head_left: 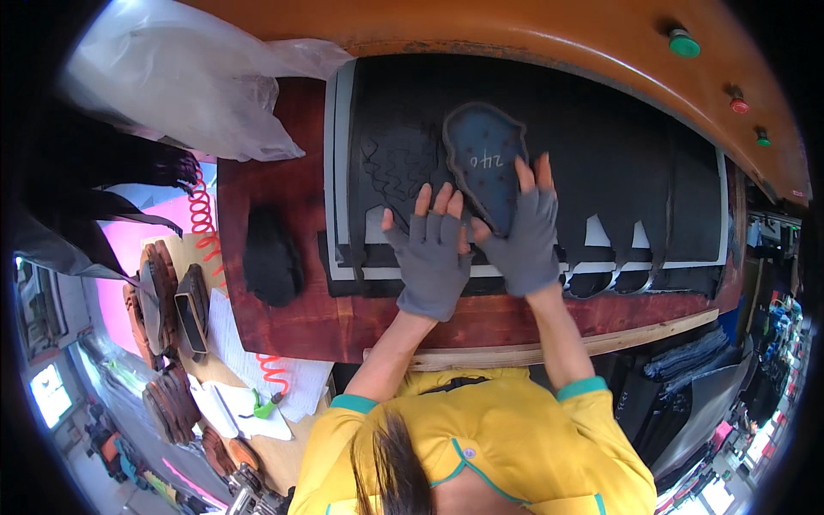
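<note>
A cutting die (487, 176), blue-grey with a raised dark rim and white handwritten marks, lies on a black sheet (601, 163). My right hand (525, 245), in a grey fingerless glove, straddles the die's narrow near end. Its thumb is at the left rim and its fingers at the right rim. My left hand (432, 266), gloved alike, rests on the sheet with fingers spread, the inner ones close to the die's left rim. Wavy cut lines (399, 163) mark the sheet beyond it. Openings along the sheet's near edge show a pale layer beneath.
A stack of black cut pieces (271, 257) sits left on the red-brown table (360, 322). Clear plastic film (180, 86) covers the far left corner. An orange machine beam (549, 39) with a green button (683, 43) spans the far side. More dies (190, 309) stand lower left.
</note>
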`<state>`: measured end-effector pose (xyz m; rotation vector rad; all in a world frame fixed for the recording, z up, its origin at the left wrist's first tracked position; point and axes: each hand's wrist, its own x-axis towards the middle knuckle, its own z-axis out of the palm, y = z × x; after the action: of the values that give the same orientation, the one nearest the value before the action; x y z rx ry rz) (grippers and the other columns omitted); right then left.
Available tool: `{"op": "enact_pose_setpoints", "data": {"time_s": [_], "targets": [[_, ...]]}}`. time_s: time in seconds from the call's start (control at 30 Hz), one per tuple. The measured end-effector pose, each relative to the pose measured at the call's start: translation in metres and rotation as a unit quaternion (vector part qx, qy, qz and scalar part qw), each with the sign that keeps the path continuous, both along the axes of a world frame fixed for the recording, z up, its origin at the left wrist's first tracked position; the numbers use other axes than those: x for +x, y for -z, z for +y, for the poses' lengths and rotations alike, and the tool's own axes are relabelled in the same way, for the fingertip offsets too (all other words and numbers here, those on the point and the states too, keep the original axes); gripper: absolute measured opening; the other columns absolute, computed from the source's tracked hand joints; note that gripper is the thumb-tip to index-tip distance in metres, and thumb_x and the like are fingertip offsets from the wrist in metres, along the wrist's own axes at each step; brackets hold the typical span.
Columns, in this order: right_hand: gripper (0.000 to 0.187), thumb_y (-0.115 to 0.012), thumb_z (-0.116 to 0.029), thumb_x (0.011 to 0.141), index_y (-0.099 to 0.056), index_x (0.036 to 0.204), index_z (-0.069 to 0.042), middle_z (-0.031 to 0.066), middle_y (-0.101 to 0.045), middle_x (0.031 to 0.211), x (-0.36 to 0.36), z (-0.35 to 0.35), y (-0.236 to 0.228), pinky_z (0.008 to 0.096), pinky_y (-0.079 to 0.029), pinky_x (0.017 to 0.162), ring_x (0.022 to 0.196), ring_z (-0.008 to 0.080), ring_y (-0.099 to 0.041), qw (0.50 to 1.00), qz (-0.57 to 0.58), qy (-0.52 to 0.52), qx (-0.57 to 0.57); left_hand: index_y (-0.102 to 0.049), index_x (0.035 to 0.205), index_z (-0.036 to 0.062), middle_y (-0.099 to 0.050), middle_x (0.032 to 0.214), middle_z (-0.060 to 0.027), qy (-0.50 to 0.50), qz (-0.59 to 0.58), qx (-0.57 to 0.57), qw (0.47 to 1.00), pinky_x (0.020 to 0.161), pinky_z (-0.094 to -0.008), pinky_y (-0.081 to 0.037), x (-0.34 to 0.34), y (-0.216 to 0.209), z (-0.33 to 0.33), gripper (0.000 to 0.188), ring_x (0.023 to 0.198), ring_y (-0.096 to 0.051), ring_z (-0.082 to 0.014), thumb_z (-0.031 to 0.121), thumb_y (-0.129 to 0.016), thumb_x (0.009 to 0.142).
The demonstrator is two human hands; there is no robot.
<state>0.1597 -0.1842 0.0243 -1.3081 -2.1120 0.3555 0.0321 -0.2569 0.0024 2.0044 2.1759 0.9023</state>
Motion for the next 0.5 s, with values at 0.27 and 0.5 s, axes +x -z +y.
{"op": "enact_pose_setpoints", "data": {"time_s": [0.27,0.5], "targets": [[0.071,-0.069,-0.025,0.085,-0.033,0.14,0.001,0.0303,-0.041,0.138,0.007,-0.001,0.034,0.0569,-0.029,0.11,0.128,0.0451,-0.043,0.995,-0.022,-0.024,0.089,-0.05,0.133,-0.0002,-0.054,0.138,-0.0116,0.019,0.031,0.027,0.999,0.111,-0.0588,-0.019,-0.004,0.011,0.018,0.05,0.134,-0.046,-0.0287,0.012,-0.052,0.085],[0.078,-0.071,-0.025,0.083,-0.029,0.143,0.002,0.0289,-0.038,0.141,-0.017,0.062,0.033,0.0545,-0.026,0.111,0.132,0.044,-0.039,0.994,0.003,-0.012,0.109,-0.053,0.13,0.0015,-0.056,0.135,-0.0129,0.004,0.068,0.073,0.995,0.111,-0.0522,-0.024,-0.019,0.016,0.082,0.046,0.129,-0.05,-0.0314,0.014,-0.051,0.086]]}}
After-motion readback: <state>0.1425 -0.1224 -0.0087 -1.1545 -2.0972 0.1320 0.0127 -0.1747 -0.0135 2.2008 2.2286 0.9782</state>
